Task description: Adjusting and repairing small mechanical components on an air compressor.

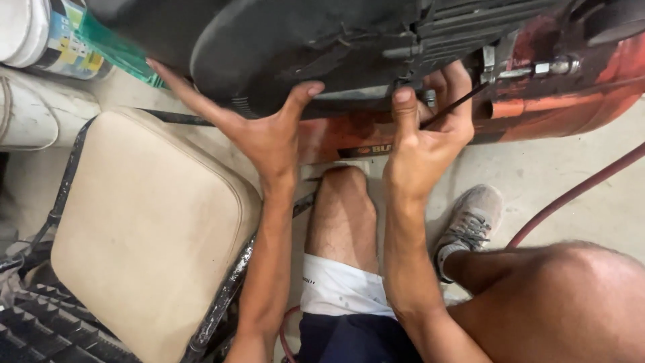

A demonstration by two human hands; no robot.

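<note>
An orange air compressor tank (537, 107) with a black motor housing (302, 47) on top lies across the top of the view. My left hand (259, 131) is spread wide, fingers and thumb pressed against the underside of the black housing. My right hand (430, 128) is closed around a small metal fitting (430, 99) and a thin dark rod (457, 107) at the base of the motor. My bare knee (342, 202) sits between my two forearms.
A beige cushioned chair seat (148, 228) with a black metal frame stands at the left. White buckets (33, 81) are at the upper left. A dark red hose (578, 191) runs over the concrete floor at the right, near my grey sneaker (470, 218).
</note>
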